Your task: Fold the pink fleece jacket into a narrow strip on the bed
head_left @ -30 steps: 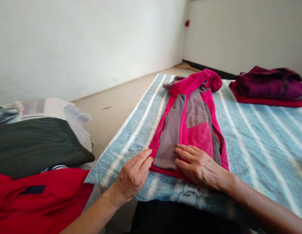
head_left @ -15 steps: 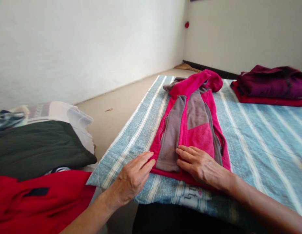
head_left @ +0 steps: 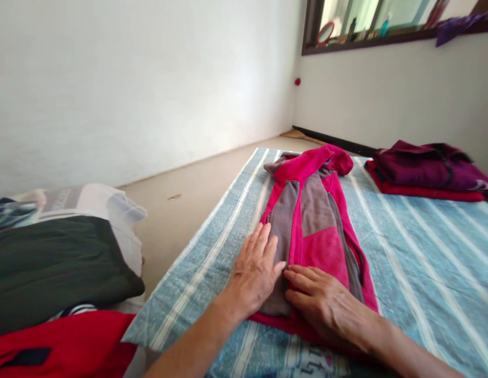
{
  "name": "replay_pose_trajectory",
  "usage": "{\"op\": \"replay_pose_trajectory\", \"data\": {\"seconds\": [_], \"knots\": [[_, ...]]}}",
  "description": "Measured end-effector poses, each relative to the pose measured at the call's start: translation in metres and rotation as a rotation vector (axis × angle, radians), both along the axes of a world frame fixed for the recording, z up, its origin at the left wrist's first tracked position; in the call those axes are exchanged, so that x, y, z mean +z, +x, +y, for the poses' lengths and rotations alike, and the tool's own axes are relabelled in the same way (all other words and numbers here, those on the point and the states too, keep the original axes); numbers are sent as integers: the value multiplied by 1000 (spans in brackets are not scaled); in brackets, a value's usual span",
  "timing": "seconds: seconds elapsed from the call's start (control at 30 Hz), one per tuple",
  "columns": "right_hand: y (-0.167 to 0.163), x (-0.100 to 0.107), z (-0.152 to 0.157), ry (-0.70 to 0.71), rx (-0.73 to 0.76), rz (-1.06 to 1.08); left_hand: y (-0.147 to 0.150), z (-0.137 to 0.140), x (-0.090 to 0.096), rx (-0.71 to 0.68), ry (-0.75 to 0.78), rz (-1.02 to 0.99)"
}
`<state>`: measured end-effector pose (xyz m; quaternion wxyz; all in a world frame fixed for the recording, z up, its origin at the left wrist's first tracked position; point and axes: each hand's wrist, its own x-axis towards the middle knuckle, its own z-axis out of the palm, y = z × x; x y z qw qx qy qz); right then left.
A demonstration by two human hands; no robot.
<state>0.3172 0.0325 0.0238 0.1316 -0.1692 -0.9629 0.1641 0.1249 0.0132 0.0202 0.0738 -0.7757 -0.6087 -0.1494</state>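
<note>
A pink and grey fleece jacket (head_left: 317, 215) lies folded lengthwise on a blue striped sheet (head_left: 425, 247), hood end away from me. My left hand (head_left: 256, 268) rests flat, fingers apart, on the jacket's grey left sleeve and left edge. My right hand (head_left: 320, 302) lies flat on the near end of the jacket, its fingertips pointing left and touching my left hand. Neither hand grips the cloth.
A folded pile of maroon and red clothes (head_left: 428, 170) sits at the sheet's far right. To my left lie a dark green garment (head_left: 55, 265), a red garment (head_left: 63, 344) and a white bag (head_left: 110, 202). Bare floor (head_left: 189, 197) runs along the white wall.
My left hand has moved from beside the jacket's lower left corner up onto its grey sleeve. My right hand has stayed on the near end. My view has tilted up, showing a window ledge.
</note>
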Motion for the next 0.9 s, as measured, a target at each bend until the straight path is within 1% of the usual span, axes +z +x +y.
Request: {"op": "replay_pose_trajectory", "data": {"seconds": [0.07, 0.13, 0.2, 0.23, 0.3, 0.37, 0.4, 0.43, 0.47, 0.53, 0.63, 0.73, 0.83, 0.9], "knots": [[2, 8, 1, -86, 19, 31, 5, 6, -17, 21, -55, 70], [5, 15, 7, -181, 45, 68, 6, 8, -27, 33, -91, 100], [7, 19, 19, -254, 36, 120, 5, 6, -31, 51, -113, 113], [7, 19, 29, -273, 2, 150, 5, 6, -31, 62, -123, 117], [3, 16, 57, -284, -144, 224, 5, 5, -29, 79, -147, 127], [-6, 12, 92, -338, -395, 304, 5, 5, -27, 86, -160, 134], [-13, 10, 110, -427, -530, 334, 5, 5, -27, 86, -160, 136], [-21, 9, 129, -588, -683, 380, 5, 5, -28, 84, -155, 137], [-29, 8, 146, -792, -832, 434, 5, 5, -29, 80, -145, 138], [-45, 8, 175, -929, -926, 468, 3, 5, -33, 73, -112, 138], [-64, 5, 200, -1079, -996, 498, -1, 4, -41, 80, -62, 144], [-76, 1, 208, -1211, -1039, 539, -4, 3, -49, 79, -30, 160], [-84, -3, 211, -1320, -1029, 578, -6, 2, -54, 70, 10, 179], [-87, -5, 213, -1378, -986, 622, -6, 2, -55, 69, 25, 190]]}}
